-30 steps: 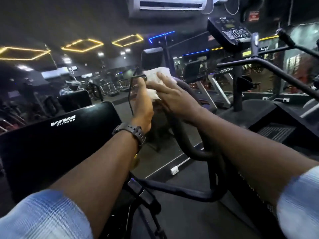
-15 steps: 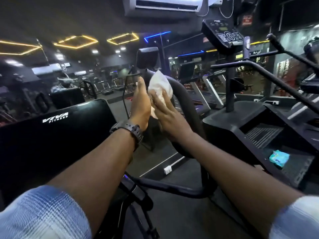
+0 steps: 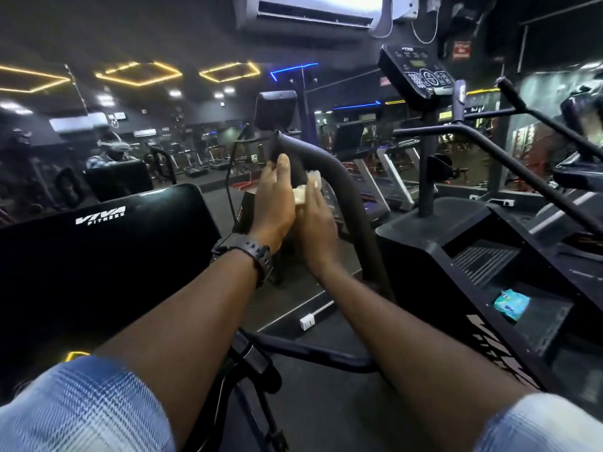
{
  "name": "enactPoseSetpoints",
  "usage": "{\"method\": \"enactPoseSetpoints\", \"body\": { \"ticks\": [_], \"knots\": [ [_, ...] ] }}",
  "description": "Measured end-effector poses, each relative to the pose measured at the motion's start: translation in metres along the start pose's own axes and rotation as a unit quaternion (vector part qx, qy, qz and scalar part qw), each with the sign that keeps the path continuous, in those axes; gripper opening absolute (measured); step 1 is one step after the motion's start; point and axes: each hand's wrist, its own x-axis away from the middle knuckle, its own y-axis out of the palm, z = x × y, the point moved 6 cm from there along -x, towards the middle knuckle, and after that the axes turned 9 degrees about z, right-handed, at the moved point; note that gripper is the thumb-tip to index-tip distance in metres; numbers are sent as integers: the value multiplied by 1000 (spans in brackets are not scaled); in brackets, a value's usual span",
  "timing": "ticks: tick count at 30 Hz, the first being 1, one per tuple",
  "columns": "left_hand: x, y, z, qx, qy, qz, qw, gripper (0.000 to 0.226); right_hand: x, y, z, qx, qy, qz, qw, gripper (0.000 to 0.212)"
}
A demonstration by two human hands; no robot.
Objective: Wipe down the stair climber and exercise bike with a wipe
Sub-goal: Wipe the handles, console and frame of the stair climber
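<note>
The exercise bike's curved black handlebar [image 3: 346,181] rises in front of me, below its small console [image 3: 275,109]. My right hand [image 3: 315,223] grips a white wipe [image 3: 306,190] against the bar's upper part; only a crumpled bit of the wipe shows between my hands. My left hand [image 3: 274,200], a black watch on its wrist, lies with straight fingers along the handlebar's end, touching the wipe's left side. The stair climber [image 3: 424,243] stands to the right, with its console [image 3: 416,73] on a post and black steps [image 3: 483,259].
A teal wipes packet [image 3: 510,303] lies on a stair climber step. A black VIVA FITNESS panel [image 3: 98,243] fills the left. The climber's handrails [image 3: 509,158] slant across the right. A mirror ahead reflects treadmills. An air conditioner [image 3: 310,11] hangs above.
My right hand has slid the wipe down the handlebar toward me, and the wipe is now bunched and mostly hidden. My left hand stayed near the bar's end.
</note>
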Motion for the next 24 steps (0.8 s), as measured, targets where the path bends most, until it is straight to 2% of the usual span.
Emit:
{"method": "enactPoseSetpoints", "body": {
  "ticks": [4,6,9,13,16,19,21,24],
  "knots": [
    [7,5,2,-29,4,-17,999,50,46,-9,39,29,150,-11,988,51],
    [8,6,1,-34,-5,-16,999,53,40,-10,40,20,166,-25,986,51],
    [10,5,-4,-44,-4,-17,999,54,0,-3,21,-53,121,-55,990,61],
    [15,4,-11,-27,-25,-34,999,48,-30,14,12,-62,78,-79,992,64],
    [18,1,-12,-25,-33,-30,999,52,21,7,22,3,-18,-107,994,65],
    [21,3,-13,-12,-49,-45,998,44,84,-14,45,82,-101,-127,983,71],
    [24,6,-10,-23,-42,-50,998,51,100,-22,55,84,-95,-147,981,75],
    [29,8,-9,-27,-47,-47,997,68,80,-22,49,13,-47,-147,988,67]
  ]
}}
